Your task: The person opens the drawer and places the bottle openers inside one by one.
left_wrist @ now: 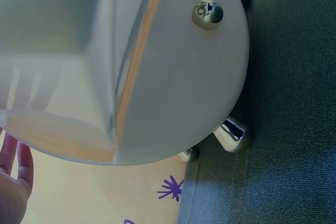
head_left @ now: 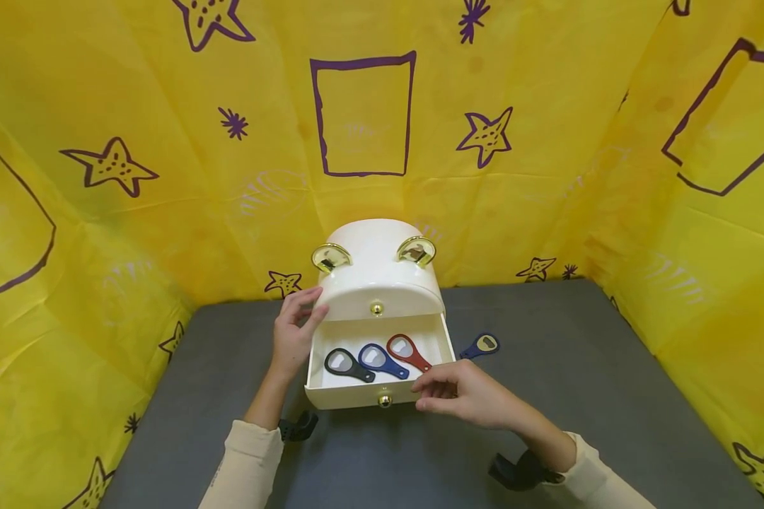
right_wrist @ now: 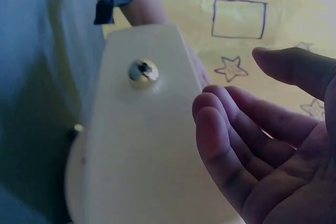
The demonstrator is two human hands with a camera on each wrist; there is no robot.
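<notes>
A white storage box with gold ears stands on the dark table, its lower drawer pulled out. Inside the drawer lie a black bottle opener, a blue bottle opener and a red bottle opener. My left hand touches the box's left side with fingers extended. At the drawer's front right corner is my right hand, fingers loosely bent and thumb apart. In the right wrist view nothing sits between the right hand's fingers and thumb, beside the drawer front with its gold knob.
Another blue bottle opener lies on the table, right of the drawer. Yellow cloth walls with purple drawings enclose the table at the back and sides. Small metallic feet hold the box off the table.
</notes>
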